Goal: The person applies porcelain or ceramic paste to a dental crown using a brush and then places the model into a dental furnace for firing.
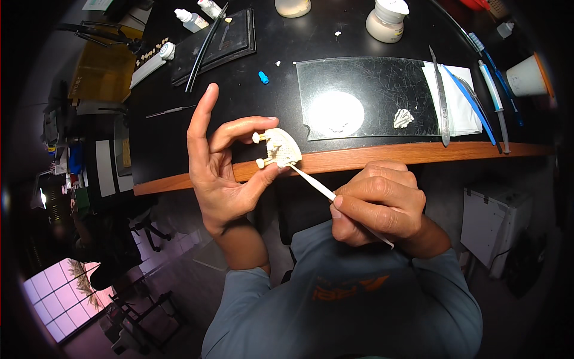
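My left hand (218, 164) holds a small cream dental cast (280, 148) with two short pegs, pinched between thumb and middle fingers; the index finger points up. My right hand (379, 203) grips a thin white spatula (314, 183) like a pen, its tip touching the cast's lower edge. Both hands hover just in front of the black table's wooden edge (371, 157).
On the table lie a glass slab (371, 78) with a white paste smear (335, 112) and a lump (403, 118), metal and blue instruments (442, 102) on a white napkin, two jars (386, 20), a black tray (218, 42), dropper bottles (191, 20) and a white cup (527, 76).
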A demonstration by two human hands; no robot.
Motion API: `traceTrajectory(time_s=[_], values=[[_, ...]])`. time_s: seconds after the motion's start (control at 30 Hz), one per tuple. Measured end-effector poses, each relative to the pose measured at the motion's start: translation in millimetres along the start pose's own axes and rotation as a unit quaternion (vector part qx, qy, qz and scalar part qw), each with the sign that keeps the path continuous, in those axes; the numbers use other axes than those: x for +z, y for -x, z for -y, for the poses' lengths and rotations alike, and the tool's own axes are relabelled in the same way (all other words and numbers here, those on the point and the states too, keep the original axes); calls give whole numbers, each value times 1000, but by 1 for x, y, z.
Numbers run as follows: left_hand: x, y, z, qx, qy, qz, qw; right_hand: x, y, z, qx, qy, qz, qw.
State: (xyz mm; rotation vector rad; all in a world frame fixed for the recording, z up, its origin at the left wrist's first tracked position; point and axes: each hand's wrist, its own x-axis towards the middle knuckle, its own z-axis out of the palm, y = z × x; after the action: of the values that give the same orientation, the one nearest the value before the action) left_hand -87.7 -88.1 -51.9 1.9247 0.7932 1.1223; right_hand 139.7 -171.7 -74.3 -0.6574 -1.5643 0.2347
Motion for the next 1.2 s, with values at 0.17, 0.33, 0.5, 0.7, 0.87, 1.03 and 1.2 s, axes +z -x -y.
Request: traceTrajectory(time_s=[0.17,0.33,0.5,0.7,0.87,1.03,1.2], values=[[1,-1,0,0,2,0,1000,0,1,0,-1,5,-1,1000],[0,0,-1,2,-7,7,1000,1,1,0,-2,6,-6,1000],[1,-1,-2,3,-8,10,1000,1,1,2,10,19,-15,1000],[2,-3,0,2,-14,15,1000,-15,-8,6,58,79,-10,995],[0,-3,-5,-6,-22,-3,1000,-42,-21,3,78,190,33,978],[2,-5,-5,5,-42,-47,998,-62,-39,1,22,243,132,961],[2,-2,-11,-26,-56,-36,997,-75,-61,-3,-64,364,259,892]])
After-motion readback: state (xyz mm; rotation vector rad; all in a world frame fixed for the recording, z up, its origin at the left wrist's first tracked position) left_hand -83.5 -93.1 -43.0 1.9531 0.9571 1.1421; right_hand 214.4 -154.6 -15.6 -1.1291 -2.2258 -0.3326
